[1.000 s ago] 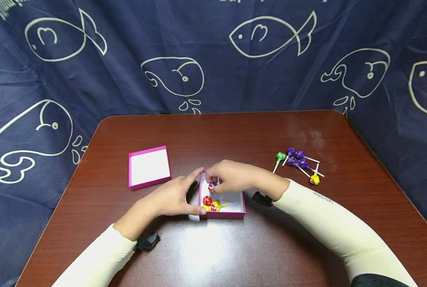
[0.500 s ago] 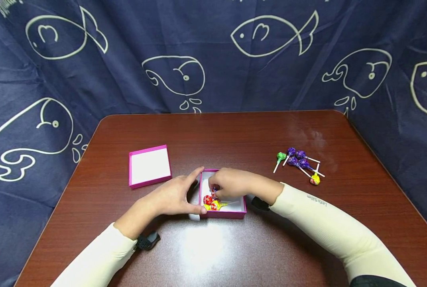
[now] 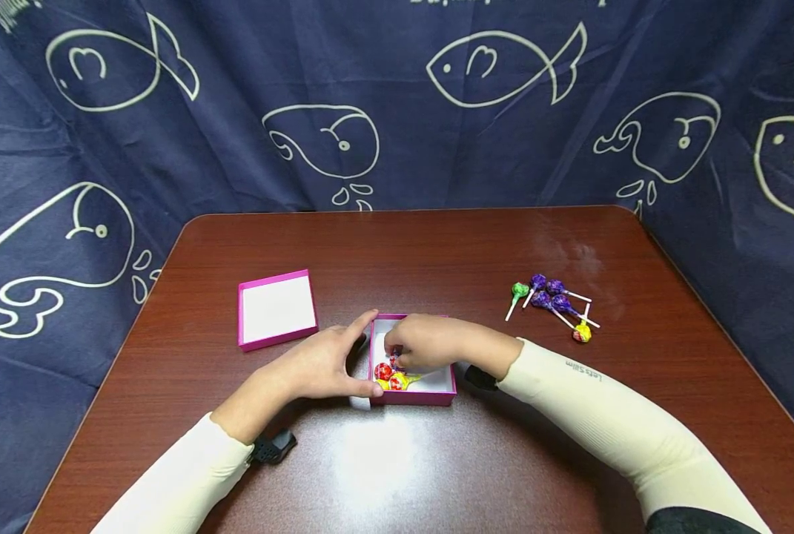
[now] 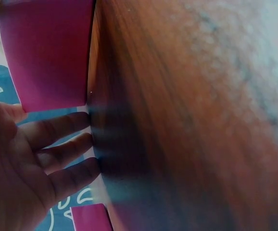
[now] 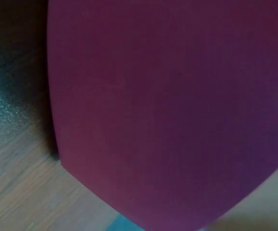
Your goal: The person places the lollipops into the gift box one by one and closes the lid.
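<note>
A pink box (image 3: 413, 399) with a white inside stands at mid-table. My left hand (image 3: 326, 365) spans its left side, thumb at the near corner and index finger at the far one. In the left wrist view, the other fingers (image 4: 74, 178) extend straight beside the box wall (image 4: 47, 57). My right hand (image 3: 430, 343) reaches into the box and pinches a dark-wrapped lollipop (image 3: 394, 361), mostly hidden by the fingers. Next to it lie a red lollipop (image 3: 382, 371) and a yellow-and-red lollipop (image 3: 399, 381). The right wrist view shows mainly the box's outer wall (image 5: 168, 106).
A second pink tray-like box part (image 3: 277, 347), white inside, lies to the left. On the right are a green lollipop (image 3: 520, 290), several purple lollipops (image 3: 541, 299) and a yellow lollipop (image 3: 581, 331). A dark blue curtain (image 3: 397, 163) hangs behind the table.
My right hand has moved slightly toward me inside the box, bringing the pinched lollipop close to the red one. My left hand stays at the box's left side.
</note>
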Tool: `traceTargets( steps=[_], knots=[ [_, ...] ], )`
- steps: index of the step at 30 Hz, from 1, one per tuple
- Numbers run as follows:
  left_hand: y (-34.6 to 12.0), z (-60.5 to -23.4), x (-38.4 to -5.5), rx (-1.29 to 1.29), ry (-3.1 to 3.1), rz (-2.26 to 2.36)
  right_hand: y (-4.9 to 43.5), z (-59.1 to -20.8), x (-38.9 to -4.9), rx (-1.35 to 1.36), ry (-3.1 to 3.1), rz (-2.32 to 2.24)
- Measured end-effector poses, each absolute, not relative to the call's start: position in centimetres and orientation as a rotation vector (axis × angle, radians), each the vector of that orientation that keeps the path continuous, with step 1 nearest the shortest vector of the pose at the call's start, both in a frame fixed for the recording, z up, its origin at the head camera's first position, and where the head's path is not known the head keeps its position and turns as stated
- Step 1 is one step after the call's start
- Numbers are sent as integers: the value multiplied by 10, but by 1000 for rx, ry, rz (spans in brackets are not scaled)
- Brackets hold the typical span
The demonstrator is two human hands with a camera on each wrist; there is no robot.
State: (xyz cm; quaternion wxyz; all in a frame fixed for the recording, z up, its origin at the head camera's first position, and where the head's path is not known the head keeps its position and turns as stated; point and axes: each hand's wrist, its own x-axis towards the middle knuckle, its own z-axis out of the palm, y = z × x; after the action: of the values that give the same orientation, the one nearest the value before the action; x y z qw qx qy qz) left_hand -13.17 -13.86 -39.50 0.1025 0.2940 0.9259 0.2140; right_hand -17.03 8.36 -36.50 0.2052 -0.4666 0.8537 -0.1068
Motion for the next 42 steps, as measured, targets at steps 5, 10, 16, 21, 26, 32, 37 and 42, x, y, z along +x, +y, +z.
traceTargets(
  steps=[5, 10, 16, 21, 26, 32, 37, 42],
  knots=[
    [-139, -396, -133, 894, 2738, 635, 83, -363, -170, -1313, 2386, -276],
    [-140, -396, -133, 887, 2727, 638, 86, -356, -168, -1310, 2397, -302],
    [-140, -397, -133, 862, 2721, 620, 103, -342, -169, -1408, 2432, -491],
    [-139, -396, -133, 855, 2723, 620, 129, -318, -178, -1396, 2521, -684],
    [-139, -397, -133, 849, 2724, 623, 168, -309, -204, -1214, 2692, -738],
    [-139, -398, -133, 849, 2728, 627, 221, -329, -241, -888, 2787, -607],
    [-139, -397, -132, 854, 2729, 623, 245, -340, -252, -693, 2824, -459],
    [-139, -397, -132, 851, 2730, 618, 253, -343, -251, -548, 2841, -375]
  ],
)
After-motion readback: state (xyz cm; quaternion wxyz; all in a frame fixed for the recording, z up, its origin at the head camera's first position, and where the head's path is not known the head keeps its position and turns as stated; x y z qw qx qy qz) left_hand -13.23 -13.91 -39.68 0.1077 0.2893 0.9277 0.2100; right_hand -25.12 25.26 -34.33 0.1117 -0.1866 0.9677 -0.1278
